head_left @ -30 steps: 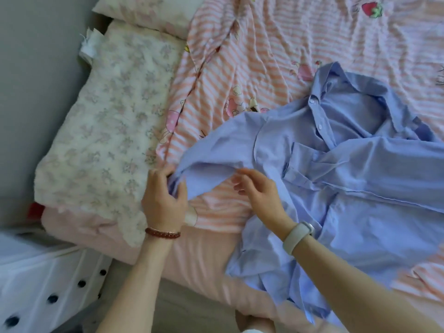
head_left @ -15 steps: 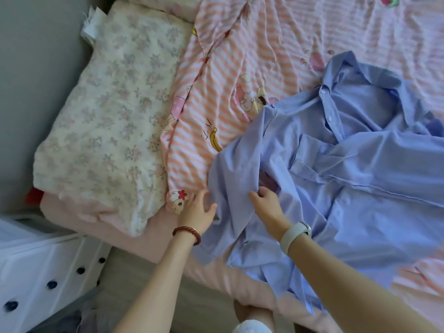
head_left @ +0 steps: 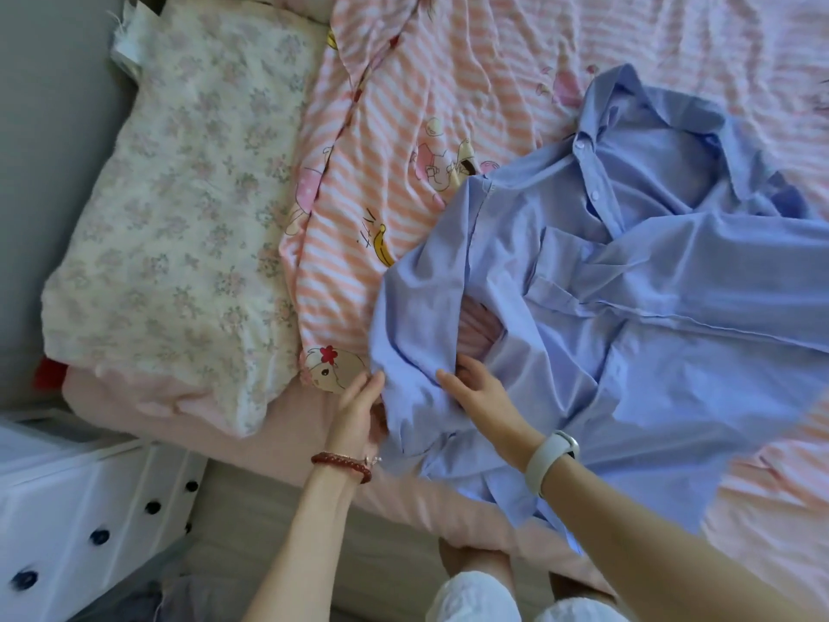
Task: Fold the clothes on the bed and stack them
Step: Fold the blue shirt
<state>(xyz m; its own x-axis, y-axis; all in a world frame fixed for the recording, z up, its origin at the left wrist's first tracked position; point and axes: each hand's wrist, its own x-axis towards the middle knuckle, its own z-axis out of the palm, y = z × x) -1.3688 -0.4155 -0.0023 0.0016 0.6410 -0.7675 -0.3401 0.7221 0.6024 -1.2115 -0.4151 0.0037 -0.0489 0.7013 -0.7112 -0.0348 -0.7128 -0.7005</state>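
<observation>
Left hand (head_left: 359, 406), lower centre of the frame: fingers extended and only slightly bent, tips touching the left edge of the folded sleeve of the blue shirt (head_left: 628, 316). No curl around the cloth is visible; whether the thumb catches fabric underneath cannot be told. A red beaded bracelet (head_left: 343, 464) sits on that wrist.

Right hand (head_left: 480, 397), just right of the left hand: fingers curl into the sleeve fabric and the thumb lies on top of it, so the cloth is gripped between them. A pale wristband (head_left: 549, 462) is on that wrist.

The blue shirt occupies the centre and right of the frame, front side up, collar toward the upper right, buttons and a chest pocket visible. Its sleeve nearest the hands is doubled back toward the body of the garment; another sleeve lies across the chest toward the right edge. The hem hangs over the near edge of the bed.

The shirt lies on a pink striped sheet (head_left: 448, 83) with cartoon prints. A floral pillow (head_left: 179, 195) lies at the upper left. A white drawer unit (head_left: 80, 523) with dark knobs stands at the lower left.
</observation>
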